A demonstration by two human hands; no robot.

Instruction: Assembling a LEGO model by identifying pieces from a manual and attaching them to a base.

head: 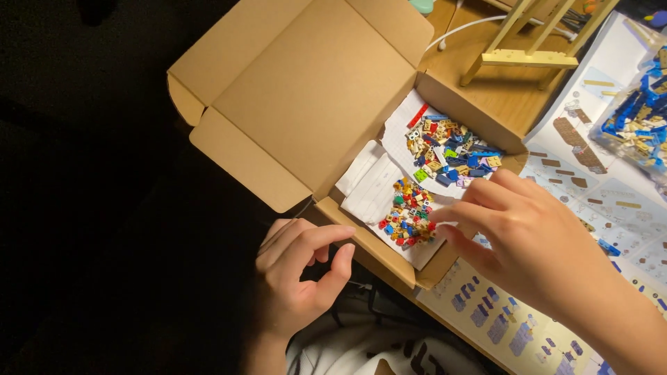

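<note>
Head camera view, looking down at two bare hands over an open cardboard box (pixel 306 90) whose lid flap lies folded back to the left. White paper (pixel 372 184) lines the box floor, and two heaps of small plastic building bricks (pixel 450 149) rest on it: a larger heap of mixed blue, tan and red pieces further away, and a smaller, mostly red and yellow heap (pixel 410 212) nearer the person. The right hand (pixel 528 236) reaches in from the lower right, its fingertips (pixel 445 221) bunched together just at the edge of the smaller heap; whether they pinch a brick cannot be told, since the fingers hide that spot. The left hand (pixel 302 267) sits outside the box by its near wall, loosely curled, thumb and forefinger almost meeting, with nothing visible between them. An instruction sheet (pixel 590 187) with pictures of parts lies under the right arm. At the right edge, a clear bag of blue and tan bricks (pixel 639 114) is cut off. A pale wooden stand (pixel 531 42) is partly out of frame at the top. Everything to the left is dark.
</note>
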